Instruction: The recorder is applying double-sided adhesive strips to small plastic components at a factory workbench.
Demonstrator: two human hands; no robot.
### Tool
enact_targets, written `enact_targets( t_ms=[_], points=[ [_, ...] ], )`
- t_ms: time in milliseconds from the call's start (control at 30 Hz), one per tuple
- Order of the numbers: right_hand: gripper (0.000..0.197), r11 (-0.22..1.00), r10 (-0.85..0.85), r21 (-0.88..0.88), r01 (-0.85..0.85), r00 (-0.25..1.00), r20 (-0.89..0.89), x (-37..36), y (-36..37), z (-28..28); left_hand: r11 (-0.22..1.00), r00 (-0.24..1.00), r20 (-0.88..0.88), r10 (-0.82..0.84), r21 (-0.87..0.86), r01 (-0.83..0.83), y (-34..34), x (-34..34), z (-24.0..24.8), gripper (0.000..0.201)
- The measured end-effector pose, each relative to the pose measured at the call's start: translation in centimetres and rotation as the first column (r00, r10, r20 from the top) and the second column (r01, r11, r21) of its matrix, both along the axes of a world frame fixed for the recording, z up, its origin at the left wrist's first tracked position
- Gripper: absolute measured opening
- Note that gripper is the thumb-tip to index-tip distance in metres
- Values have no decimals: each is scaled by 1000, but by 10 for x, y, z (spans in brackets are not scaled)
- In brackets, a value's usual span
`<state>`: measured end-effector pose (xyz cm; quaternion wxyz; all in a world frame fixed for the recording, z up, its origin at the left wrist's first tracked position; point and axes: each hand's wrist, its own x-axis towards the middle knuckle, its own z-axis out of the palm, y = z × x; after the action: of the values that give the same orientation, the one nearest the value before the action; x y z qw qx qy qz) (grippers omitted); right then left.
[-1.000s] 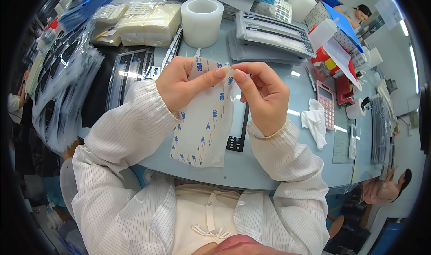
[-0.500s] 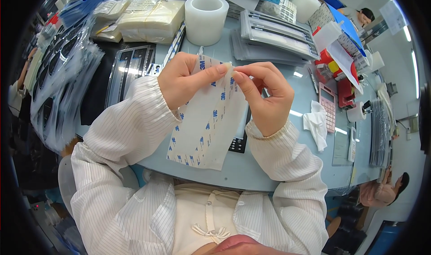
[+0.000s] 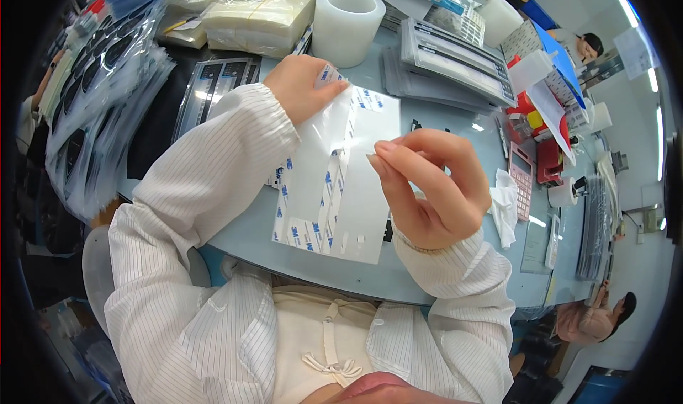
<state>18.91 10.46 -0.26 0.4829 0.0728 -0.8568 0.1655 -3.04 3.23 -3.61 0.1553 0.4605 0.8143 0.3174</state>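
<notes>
My left hand [image 3: 302, 87] grips a pale adhesive sheet [image 3: 363, 205] by its upper left corner, thumb on top and fingers behind. The sheet hangs tilted over the table, with blue-printed backing strips along it and a glossy, pale right part. Just over the sheet's right side, my right hand [image 3: 437, 187] is closed in a pinch, thumb and forefinger together and the other fingers curled. Whatever may sit between those fingertips is too small to make out. Dark patterned pieces [image 3: 388, 230] peek out from behind the sheet.
A clear tape roll [image 3: 348, 27] and a wrapped pale stack [image 3: 257, 18] stand at the back. Clear-bagged panels [image 3: 455, 59] are piled back right. A crumpled tissue [image 3: 504, 208] and pink calculator [image 3: 523, 183] lie right. Plastic-sleeved sheets [image 3: 96, 112] hang at left.
My right hand has left the sheet's top edge and moved down and to the right, still pinched. The sheet now shows more of its glossy right part. My left hand keeps its grip.
</notes>
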Motion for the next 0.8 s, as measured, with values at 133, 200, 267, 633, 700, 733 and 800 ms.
enact_targets(
  t_ms=[133,200,267,633,700,733,800],
  points=[
    [27,1000,29,-12,-29,999,34,11,-6,12,1000,963,-270,24,10,-22,9,-9,-20,40],
    [35,1000,3,-5,-3,1000,-25,12,-10,15,1000,950,-310,26,1,-27,9,-17,-35,40],
    [32,995,67,-77,-63,996,54,15,-17,22,998,933,-357,37,-35,-53,10,-24,-41,38],
    [24,999,-42,20,47,979,-200,-15,-17,0,939,935,-352,-34,310,151,14,-65,-75,53],
    [23,998,-57,20,64,970,-238,-26,-15,-10,942,985,-166,-37,324,90,17,-66,-77,65],
    [22,998,-56,19,63,962,-267,-31,-15,-14,940,982,-177,-63,320,118,19,-62,-73,65],
    [20,996,-84,9,90,959,-270,-40,-14,-19,964,996,-81,37,266,-14,16,-53,-60,69]
  ],
)
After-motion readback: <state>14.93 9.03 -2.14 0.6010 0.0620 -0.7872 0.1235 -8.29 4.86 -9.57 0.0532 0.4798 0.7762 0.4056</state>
